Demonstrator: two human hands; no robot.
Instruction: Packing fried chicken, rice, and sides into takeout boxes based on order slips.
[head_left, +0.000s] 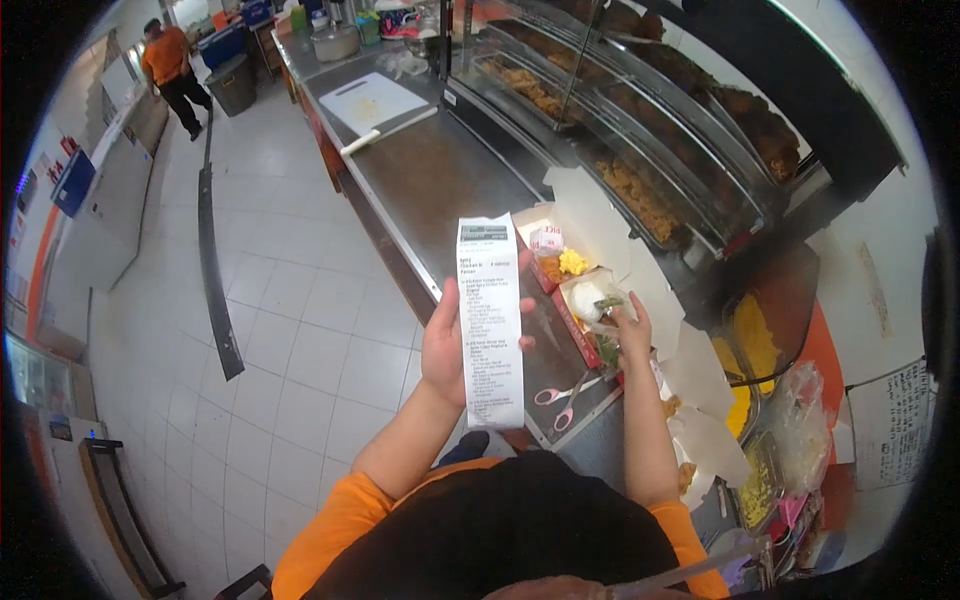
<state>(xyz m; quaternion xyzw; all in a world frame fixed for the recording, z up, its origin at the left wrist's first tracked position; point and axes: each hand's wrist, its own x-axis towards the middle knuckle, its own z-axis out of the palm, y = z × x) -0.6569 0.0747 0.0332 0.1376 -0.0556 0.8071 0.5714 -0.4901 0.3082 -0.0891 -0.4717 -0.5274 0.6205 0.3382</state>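
My left hand (444, 352) holds up a long printed paper receipt (492, 322), thumb at its left edge and fingertips showing at its right. Over an open cardboard meal box (576, 330) is my right hand (634, 330), its fingers on a small clear plastic bag (611, 302) with something green inside. White rice (589, 301) lies in that box. Just behind stands another open box (546, 276), containing yellow scrambled egg (572, 262), fried food and a wrapped packet (546, 239). Pink-handled scissors (559, 405) lie on the metal counter near the boxes.
A knife (386, 133) lies beside a white cutting board (373, 103) farther along the counter. A glass display case (577, 97) holds trays of fried chicken. More open boxes (694, 439) and a container of shredded yellow-green food (759, 480) are at right. A person (169, 64) walks on the tiled floor.
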